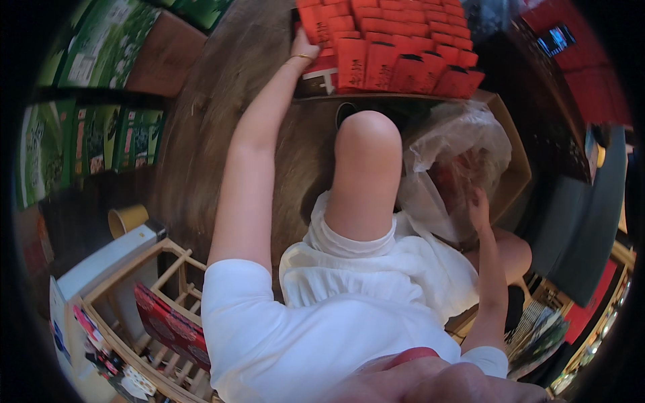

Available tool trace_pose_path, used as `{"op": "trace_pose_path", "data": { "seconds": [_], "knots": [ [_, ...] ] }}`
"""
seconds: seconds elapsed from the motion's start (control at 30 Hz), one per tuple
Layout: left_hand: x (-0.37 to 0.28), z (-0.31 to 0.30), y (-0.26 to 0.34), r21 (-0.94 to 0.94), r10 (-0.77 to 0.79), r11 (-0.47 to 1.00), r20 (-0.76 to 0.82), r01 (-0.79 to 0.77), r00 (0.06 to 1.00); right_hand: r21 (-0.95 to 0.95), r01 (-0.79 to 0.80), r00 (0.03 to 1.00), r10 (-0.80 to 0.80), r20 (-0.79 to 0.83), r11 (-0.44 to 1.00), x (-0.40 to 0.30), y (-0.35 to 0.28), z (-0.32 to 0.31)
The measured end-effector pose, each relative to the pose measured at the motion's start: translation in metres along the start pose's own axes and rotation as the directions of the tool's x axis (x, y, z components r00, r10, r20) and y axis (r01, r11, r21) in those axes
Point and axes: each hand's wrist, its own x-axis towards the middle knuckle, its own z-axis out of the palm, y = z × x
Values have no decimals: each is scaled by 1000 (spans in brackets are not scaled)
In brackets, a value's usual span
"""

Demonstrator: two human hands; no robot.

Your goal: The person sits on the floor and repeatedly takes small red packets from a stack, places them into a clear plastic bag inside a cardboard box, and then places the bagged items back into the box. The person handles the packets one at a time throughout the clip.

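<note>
My left hand [305, 49], with a thin gold bangle at its wrist, is stretched out to the left end of many red packets [398, 60]. Its fingers touch the outermost packets and are partly hidden, so its grip is unclear. The packets bear dark writing and stand in close, overlapping rows in a shallow dark tray [315, 85]. Lower right, my right hand [479, 207] has curled fingers at a clear plastic bag [463, 126]; I cannot tell whether they pinch it. Reddish contents show blurrily through the plastic. The bag sits in an open cardboard box [515, 166].
Green printed cartons [103, 50] are stacked at the left on a dark wooden floor [201, 121]. A wooden rack chair [171, 252] with a red patterned cushion [169, 322] stands lower left. A lit phone [556, 40] lies on a red surface at upper right. My bare knee rises between my arms.
</note>
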Motion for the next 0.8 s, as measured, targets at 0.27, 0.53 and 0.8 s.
{"op": "trace_pose_path", "data": {
  "seconds": [0.27, 0.53, 0.8],
  "knots": [
    [-33, 17, 84, 228, -275, 947, 202, 228, 940, -15, 91, 972, -93, -214, 996, 15, -28, -54],
    [-85, -12, 261, 9, 348, 936, 138, -352, 927, -348, 283, 807, -418, -416, 894, 112, -41, -94],
    [-208, 115, 361, -18, 652, 559, 628, -829, 426, 51, 169, 938, -176, 299, 984, 77, -44, -71]
  ]
}}
